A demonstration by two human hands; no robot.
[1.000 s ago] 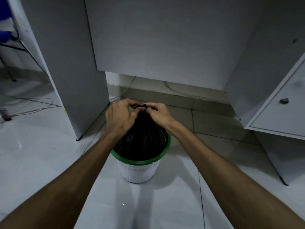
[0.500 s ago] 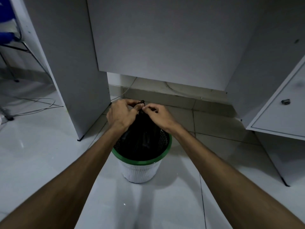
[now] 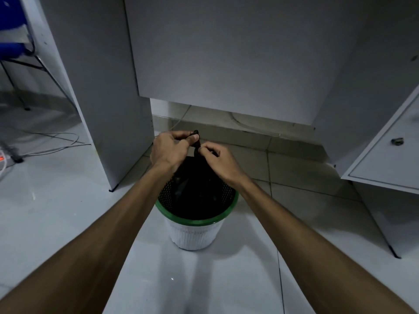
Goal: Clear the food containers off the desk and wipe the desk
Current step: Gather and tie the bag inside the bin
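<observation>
White tiled floor (image 3: 56, 211) is seen under a grey desk (image 3: 226, 53), whose side panel (image 3: 95, 87) stands left of the waste bin and whose drawer unit (image 3: 385, 159) stands to the right. The white waste bin (image 3: 192, 234) with a green rim is placed on the floor between both forearms, and the black bag (image 3: 195, 189) sits inside it. Compared with a second ago, the bag's gathered neck is drawn higher and thinner, and the hands are raised slightly above the bin. The left hand (image 3: 169, 149) is curled round the top of the neck, pinching its tip; the right hand (image 3: 217, 160) pinches the neck just below. The bag's upper part is hidden behind both hands. Cables (image 3: 52, 143) are trailed across the floor at far left.
</observation>
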